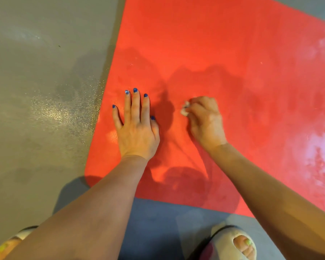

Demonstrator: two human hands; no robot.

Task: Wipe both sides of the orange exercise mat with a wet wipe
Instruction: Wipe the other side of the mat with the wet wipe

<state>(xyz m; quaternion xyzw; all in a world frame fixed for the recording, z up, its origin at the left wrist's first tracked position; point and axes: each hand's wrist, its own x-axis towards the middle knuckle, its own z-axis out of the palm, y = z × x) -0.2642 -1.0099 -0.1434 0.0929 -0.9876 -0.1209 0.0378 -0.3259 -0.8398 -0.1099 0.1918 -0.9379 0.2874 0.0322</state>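
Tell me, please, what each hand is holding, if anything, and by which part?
The right hand grips a bunched white wet wipe; which part cannot be told. The left hand holds nothing and rests flat on the orange mat.

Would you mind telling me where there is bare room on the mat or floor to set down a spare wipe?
The orange mat is bare beyond both hands. The grey floor left of its edge is bare too. It is crowded mid-mat, where the left hand lies flat and the right hand grips the wet wipe.
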